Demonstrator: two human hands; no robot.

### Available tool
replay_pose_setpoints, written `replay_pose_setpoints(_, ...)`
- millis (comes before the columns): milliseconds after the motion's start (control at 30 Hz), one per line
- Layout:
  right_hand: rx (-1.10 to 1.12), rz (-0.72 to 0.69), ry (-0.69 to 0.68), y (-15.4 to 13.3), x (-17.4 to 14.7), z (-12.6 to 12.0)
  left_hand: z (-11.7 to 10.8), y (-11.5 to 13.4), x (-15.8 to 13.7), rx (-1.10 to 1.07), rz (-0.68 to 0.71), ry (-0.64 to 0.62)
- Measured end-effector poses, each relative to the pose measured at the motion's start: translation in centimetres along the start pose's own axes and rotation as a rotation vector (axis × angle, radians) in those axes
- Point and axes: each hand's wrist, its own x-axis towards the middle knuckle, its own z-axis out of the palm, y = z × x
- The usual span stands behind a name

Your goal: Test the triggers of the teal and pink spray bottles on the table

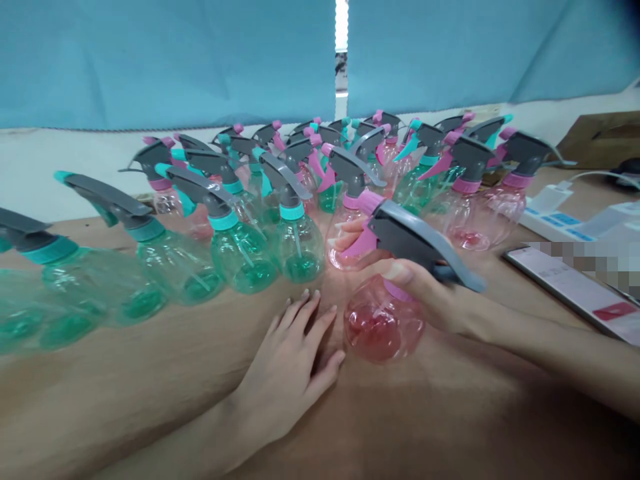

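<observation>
My right hand [415,280] is closed around the neck of a pink spray bottle [383,327], its grey and pink trigger head pointing to the upper left. The bottle is round and see-through, and it tilts a little at the front of the group. My left hand [295,360] lies flat on the wooden table [200,400], fingers spread, just left of that bottle and apart from it. Closest beyond my left fingertips stands a green spray bottle [300,250] with a teal collar. Another pink spray bottle [347,223] stands partly hidden behind my right fingers.
Several green spray bottles [245,260] line the left side, and more pink and green ones crowd toward the back. At right lie a phone [565,280] and a white power strip [555,220] with plugs. A cardboard box [600,140] stands behind. Blue curtains [175,60] hang at the back.
</observation>
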Motion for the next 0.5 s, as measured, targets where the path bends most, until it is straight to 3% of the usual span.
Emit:
replay_pose_setpoints(167,-0.079,0.056,0.122,0.1,-0.4,0.1,-0.1,0.0,0.1,-0.017,-0.005,-0.007)
replay_pose_setpoints(333,-0.174,0.128,0.098,-0.4,-0.9,0.7,-0.1,0.0,0.1,-0.032,-0.008,0.01)
replay_pose_setpoints(500,-0.332,0.042,0.136,1.7,-2.0,0.4,0.0,0.1,0.1,-0.036,-0.005,0.021)
